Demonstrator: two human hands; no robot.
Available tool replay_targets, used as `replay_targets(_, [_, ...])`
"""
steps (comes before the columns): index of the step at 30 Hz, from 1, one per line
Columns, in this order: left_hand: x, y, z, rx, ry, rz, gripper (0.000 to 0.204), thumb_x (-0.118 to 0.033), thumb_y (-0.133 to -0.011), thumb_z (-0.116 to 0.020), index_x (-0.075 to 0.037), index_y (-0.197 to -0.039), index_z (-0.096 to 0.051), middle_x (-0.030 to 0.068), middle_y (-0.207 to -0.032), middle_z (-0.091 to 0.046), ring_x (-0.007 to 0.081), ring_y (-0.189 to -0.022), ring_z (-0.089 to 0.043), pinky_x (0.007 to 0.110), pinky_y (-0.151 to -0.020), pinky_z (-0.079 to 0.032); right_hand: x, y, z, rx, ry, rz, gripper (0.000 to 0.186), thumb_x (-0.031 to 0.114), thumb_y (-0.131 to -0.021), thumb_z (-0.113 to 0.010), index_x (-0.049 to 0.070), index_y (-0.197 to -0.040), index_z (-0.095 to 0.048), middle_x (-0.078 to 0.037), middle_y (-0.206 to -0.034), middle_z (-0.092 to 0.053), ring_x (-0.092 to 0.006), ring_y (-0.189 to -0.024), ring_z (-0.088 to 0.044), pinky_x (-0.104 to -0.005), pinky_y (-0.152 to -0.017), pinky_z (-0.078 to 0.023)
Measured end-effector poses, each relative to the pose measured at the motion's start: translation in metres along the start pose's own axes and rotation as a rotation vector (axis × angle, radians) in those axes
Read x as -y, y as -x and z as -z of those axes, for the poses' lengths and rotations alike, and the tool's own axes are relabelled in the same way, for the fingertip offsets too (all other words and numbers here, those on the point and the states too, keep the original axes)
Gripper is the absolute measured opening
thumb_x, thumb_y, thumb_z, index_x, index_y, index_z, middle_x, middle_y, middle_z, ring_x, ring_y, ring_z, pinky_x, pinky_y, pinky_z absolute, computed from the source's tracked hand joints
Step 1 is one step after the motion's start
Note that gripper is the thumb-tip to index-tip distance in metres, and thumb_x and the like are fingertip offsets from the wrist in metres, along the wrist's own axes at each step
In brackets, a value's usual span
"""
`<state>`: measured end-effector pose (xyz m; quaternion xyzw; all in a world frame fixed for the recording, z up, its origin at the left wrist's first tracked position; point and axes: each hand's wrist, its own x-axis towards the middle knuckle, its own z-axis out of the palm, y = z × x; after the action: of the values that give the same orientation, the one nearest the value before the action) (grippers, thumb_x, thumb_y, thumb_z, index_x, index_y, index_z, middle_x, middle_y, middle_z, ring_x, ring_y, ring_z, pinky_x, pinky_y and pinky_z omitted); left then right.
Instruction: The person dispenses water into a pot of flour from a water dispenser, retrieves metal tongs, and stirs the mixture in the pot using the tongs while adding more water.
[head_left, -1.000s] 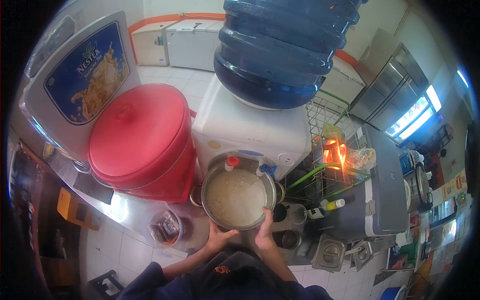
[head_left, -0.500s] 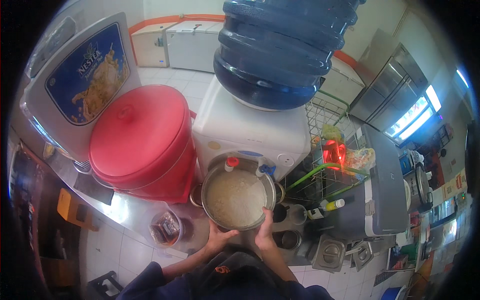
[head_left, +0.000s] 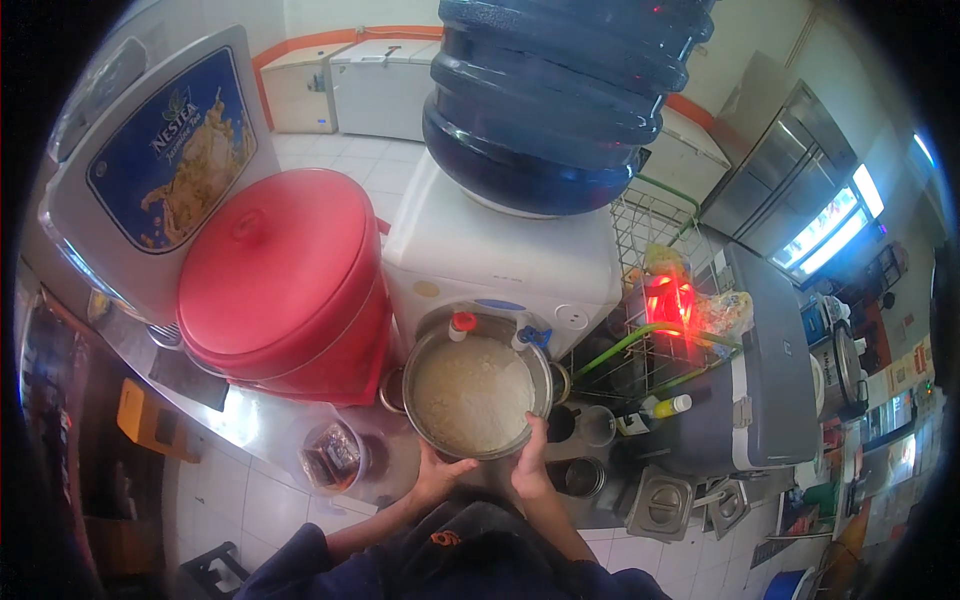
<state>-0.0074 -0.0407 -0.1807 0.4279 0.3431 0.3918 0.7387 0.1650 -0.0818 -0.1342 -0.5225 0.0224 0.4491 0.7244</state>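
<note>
I hold a round metal pot [head_left: 478, 420] at the front of a white water dispenser [head_left: 500, 260], just below its red tap [head_left: 463, 323] and blue tap [head_left: 533, 337]. The pot holds pale grainy, cloudy contents with a whiter patch at the right. My left hand [head_left: 440, 472] cups the pot's lower left side, thumb out and other fingers mostly hidden behind it. My right hand [head_left: 530, 465] grips the right rim with the thumb along the outside. Whether liquid flows from a tap is unclear. A large blue bottle [head_left: 560, 110] tops the dispenser.
A red lidded bucket [head_left: 270, 290] stands left, with a clear container [head_left: 330, 455] of dark packets below. Right are a green wire rack [head_left: 640, 345], grey cooler [head_left: 765, 380], metal lidded pans [head_left: 660, 505] and cups [head_left: 595, 428]. Chest freezers [head_left: 385, 90] and a steel refrigerator [head_left: 770, 175] stand behind.
The whiter patch in the pot looks slightly smaller, and the contents look a little wetter. My hands and the pot stay in almost the same place.
</note>
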Motion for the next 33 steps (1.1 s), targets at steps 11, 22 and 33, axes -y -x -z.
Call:
replay_targets(11, [-0.006,0.002,-0.005,-0.004,0.09,-0.012,0.122,-0.015,-0.064,-0.097,-0.006,-0.154,-0.016,0.0146,-0.152,-0.035,0.0278,-0.141,-0.037,0.042,-0.118,-0.032,0.0,0.0,0.001,0.008,0.008,0.004,0.06,0.045,-0.091,-0.058,0.009,-0.139,-0.049,-0.007,-0.136,-0.056,-0.0236,-0.127,-0.051,-0.0386,-0.107,-0.038])
replay_targets(22, [0.003,-0.001,-0.002,-0.016,0.057,-0.007,0.121,-0.019,-0.063,-0.098,-0.004,-0.152,-0.017,0.0152,-0.15,-0.037,0.0272,-0.14,-0.037,0.042,-0.118,-0.031,0.005,0.003,-0.004,-0.007,0.017,0.013,0.061,0.045,-0.091,-0.058,0.01,-0.14,-0.049,-0.007,-0.137,-0.055,-0.0237,-0.128,-0.05,-0.0385,-0.108,-0.037])
replay_targets(33, [-0.013,-0.015,0.005,-0.059,0.404,0.104,0.08,-0.057,-0.096,-0.055,0.001,-0.149,-0.038,0.0154,-0.147,-0.05,0.0309,-0.132,-0.05,0.046,-0.114,-0.036,0.017,0.017,-0.02,-0.044,0.004,0.021,0.058,0.041,-0.088,-0.06,0.009,-0.136,-0.051,-0.007,-0.132,-0.057,-0.0231,-0.125,-0.051,-0.0375,-0.106,-0.038])
